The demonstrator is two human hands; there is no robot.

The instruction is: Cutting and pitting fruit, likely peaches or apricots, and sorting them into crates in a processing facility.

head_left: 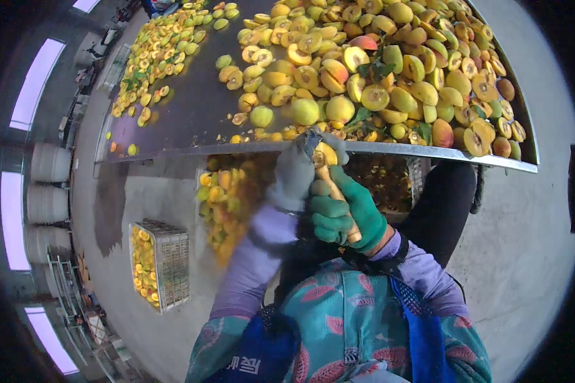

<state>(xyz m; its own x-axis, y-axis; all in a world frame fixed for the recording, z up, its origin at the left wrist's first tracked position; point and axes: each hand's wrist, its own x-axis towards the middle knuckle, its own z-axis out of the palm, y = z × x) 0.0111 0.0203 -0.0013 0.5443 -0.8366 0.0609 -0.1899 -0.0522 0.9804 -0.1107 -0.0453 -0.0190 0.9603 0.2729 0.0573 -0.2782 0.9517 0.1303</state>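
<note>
Holding a wooden handle (326, 179) in its green glove, your right hand (363, 214) is wrapping its fingers tight around it, just past your flowery top (329, 300). The handle is pointing its long way up from that fist, away from you and a bit to your left. A yellow piece of fruit (326, 154) is sitting right at the far end of it, so the fruit is lying straight ahead of your right fist, nearly in line with the handle. Your left hand (292, 171), in a grey glove, is being the nearer one: it is touching the fruit from the left side and seems to be pinching it, but the blur is hiding some fingers. You cannot tell from here if the tip is going into the fruit. Below the table edge, more yellow fruit (218, 191) is lying to the left, and a crate (418, 175) is standing to the right. Out on the floor, another crate (174, 271) is holding more fruit. Past your hands, the metal table (191, 118) is carrying a big heap of cut and whole fruit (377, 96), and a second heap (166, 54) is lying farther off to the left.
</note>
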